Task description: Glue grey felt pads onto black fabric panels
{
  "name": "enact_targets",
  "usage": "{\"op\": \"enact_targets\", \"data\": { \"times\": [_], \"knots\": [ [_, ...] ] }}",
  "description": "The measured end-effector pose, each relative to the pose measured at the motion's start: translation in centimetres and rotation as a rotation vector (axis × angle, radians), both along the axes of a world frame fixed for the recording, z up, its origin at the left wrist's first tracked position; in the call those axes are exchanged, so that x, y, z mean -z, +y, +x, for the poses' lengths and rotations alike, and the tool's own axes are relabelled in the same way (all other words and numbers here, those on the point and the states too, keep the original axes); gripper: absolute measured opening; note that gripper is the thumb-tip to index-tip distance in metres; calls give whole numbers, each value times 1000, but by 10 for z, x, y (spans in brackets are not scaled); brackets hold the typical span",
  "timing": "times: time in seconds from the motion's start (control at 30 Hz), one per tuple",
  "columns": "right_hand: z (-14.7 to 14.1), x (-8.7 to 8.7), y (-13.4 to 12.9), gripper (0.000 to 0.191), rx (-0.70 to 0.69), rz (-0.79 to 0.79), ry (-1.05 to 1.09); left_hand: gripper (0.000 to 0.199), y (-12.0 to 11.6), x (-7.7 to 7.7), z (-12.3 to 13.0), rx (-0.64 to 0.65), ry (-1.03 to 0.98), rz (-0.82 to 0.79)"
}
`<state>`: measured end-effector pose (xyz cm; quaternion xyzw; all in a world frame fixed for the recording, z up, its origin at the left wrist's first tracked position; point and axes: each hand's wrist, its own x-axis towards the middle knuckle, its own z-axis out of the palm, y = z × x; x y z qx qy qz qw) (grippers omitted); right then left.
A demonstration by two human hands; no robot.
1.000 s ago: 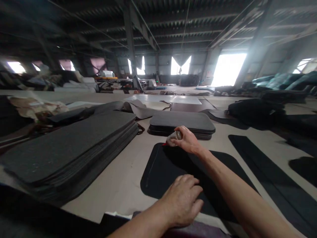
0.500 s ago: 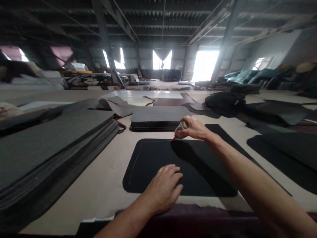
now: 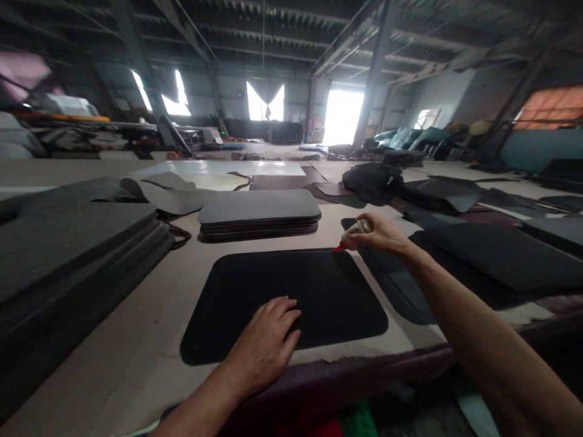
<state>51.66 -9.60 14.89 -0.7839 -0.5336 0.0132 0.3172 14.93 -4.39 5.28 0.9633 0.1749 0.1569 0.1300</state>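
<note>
"What is around us?"

"A dim, wide hall, with bright windows (image 3: 254, 108) and a glaring doorway (image 3: 345, 116) in the far wall. The table (image 3: 136, 340) is pale and flat. A big grey pile (image 3: 77, 243) sits at left, a smaller stack (image 3: 259, 207) just beyond the panel (image 3: 314, 291)."

"Where is that panel?"

"Flat on the table, straight ahead: black, with rounded corners."

"And the hands?"

"The left hand (image 3: 266, 340) lies palm down across the panel's near edge, fingers slightly apart, gripping nothing. The right hand (image 3: 381, 233) is clamped around a small bottle (image 3: 352, 233), tilted so its red tip (image 3: 338, 247) points down at the panel's far right corner — whether they touch, I cannot tell."

"How would they handle?"

"The panel looks thin, light and bendy, probably not slippery; I would steady it with a flat palm, or lift it by a corner. The bottle seems light, perhaps soft-sided — best held around its body, clear of the tip. Neither looks fragile."
</note>
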Motion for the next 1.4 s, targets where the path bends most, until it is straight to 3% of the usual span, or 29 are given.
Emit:
{"op": "enact_targets", "data": {
  "times": [0.2,0.37,0.57,0.9,1.07,1.23,1.4],
  "knots": [
    [17,5,-23,56,61,5,53,33,0,-2,0,-8,25,4],
    [10,-4,-42,56,12,-32,81,32,1,-3,1,-12,29,20],
    [-9,-10,-82,55,-35,-77,130,31,3,3,2,7,-2,56],
    [-64,-5,-172,60,52,-55,291,32,6,6,4,32,26,102],
    [-77,4,-204,60,108,-15,291,32,5,4,6,34,20,122],
    [-78,16,-204,58,59,55,322,31,5,5,8,49,7,115],
    [-85,18,-175,55,-108,-4,305,39,21,-7,-12,66,-48,47]
  ]
}}
